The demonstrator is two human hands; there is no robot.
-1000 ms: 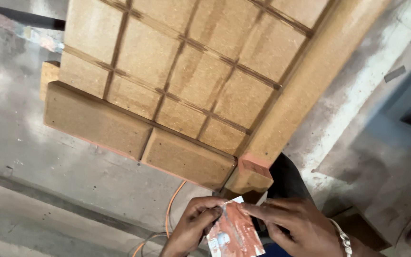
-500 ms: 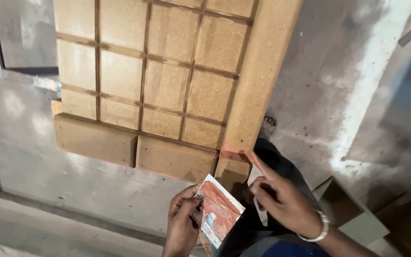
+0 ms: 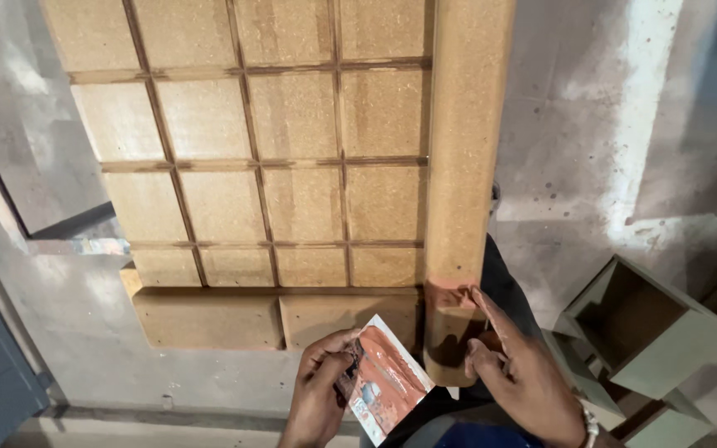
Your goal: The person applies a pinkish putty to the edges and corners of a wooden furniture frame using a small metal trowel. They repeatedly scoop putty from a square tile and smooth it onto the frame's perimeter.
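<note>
Card (image 3: pixel 387 382) smeared w/ reddish paste sits low centre, left hand (image 3: pixel 321 390) fingers clamped on its edge. Right hand (image 3: pixel 512 369) fingers spread, forefinger touching panel (image 3: pixel 292 166) corner, where paste shows on frame. Grey box (image 3: pixel 657 332) at right on floor (image 3: pixel 591 124).

A large brown fibreboard panel with a grid of grooved squares (image 3: pixel 275 158) lies ahead. At its near right corner, the right hand (image 3: pixel 518 377) touches the edge. The left hand (image 3: pixel 319 396) holds a small paste-smeared card (image 3: pixel 387 380) just left. An open grey-green wooden box (image 3: pixel 649 328) sits farther right on the concrete floor (image 3: pixel 607 124).
</note>
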